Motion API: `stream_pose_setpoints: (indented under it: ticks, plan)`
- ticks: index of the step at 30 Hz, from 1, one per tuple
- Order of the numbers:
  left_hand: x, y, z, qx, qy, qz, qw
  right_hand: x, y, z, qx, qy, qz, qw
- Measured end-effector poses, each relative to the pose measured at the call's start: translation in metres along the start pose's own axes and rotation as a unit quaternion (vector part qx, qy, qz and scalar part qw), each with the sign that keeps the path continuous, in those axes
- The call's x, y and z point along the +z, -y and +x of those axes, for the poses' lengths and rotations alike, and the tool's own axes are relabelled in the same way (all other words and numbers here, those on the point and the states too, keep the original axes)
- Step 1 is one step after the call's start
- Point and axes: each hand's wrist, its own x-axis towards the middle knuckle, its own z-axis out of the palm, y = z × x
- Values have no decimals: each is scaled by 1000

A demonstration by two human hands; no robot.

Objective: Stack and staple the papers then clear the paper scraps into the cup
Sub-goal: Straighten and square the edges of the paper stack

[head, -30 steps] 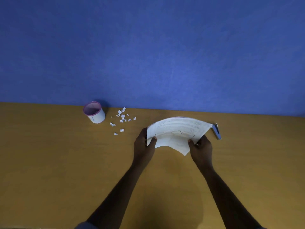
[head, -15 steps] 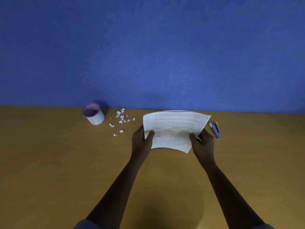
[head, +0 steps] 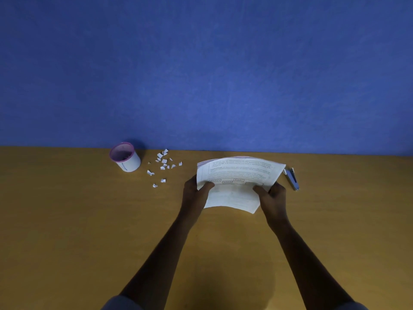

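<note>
Pinching the papers [head: 239, 175] from either side, the left grip [head: 195, 193] and right grip [head: 271, 196] are each closed on the sheets, thumb on the printed face and fingers curled behind. The left takes the left edge and the right the lower right part. A second ago the stack was bowed into a high arch between them. It has since opened out into a flatter sheet tipped up toward the camera, with only its near edge still curling. I read that as the squaring-up part of the stacking step, with the sheets gathered but nothing fastened yet. Whether the edges are truly flush I cannot tell from here. Both forearms reach straight forward from the near edge of the view, wrists level and angled slightly inward, holding the papers over the middle of the tabletop [head: 67, 220] toward its far side. The stapler [head: 292, 179] lies just right of the papers' far right corner, untouched and within easy reach of the right grip. Well to the left, the paper scraps [head: 164, 163] lie scattered as before beside the cup [head: 125, 156], which stands by the blue wall [head: 201, 63].
</note>
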Motion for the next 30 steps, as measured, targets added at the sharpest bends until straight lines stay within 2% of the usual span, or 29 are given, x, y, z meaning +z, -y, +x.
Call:
stream_pose_setpoints:
  ticks: [13,17,21,25,27,30]
  plan:
    - [5,-3,-1,-17,-9,-27,999,0,-4,8,9,2,18,1000]
    - [6,4,-3,-26,-4,-27,999,-1,-12,7,23,8,-19,1000]
    - [4,5,2,-25,-12,-18,999,-3,-3,9,-35,12,-102,994]
    - [-6,0,7,5,-23,-23,999,-11,26,15,-152,6,-233,960]
    - [-14,-4,10,24,-66,-18,997,-17,47,21,-230,-1,-315,921]
    - [-28,-6,15,98,-133,75,983,-23,73,31,-289,47,-399,869]
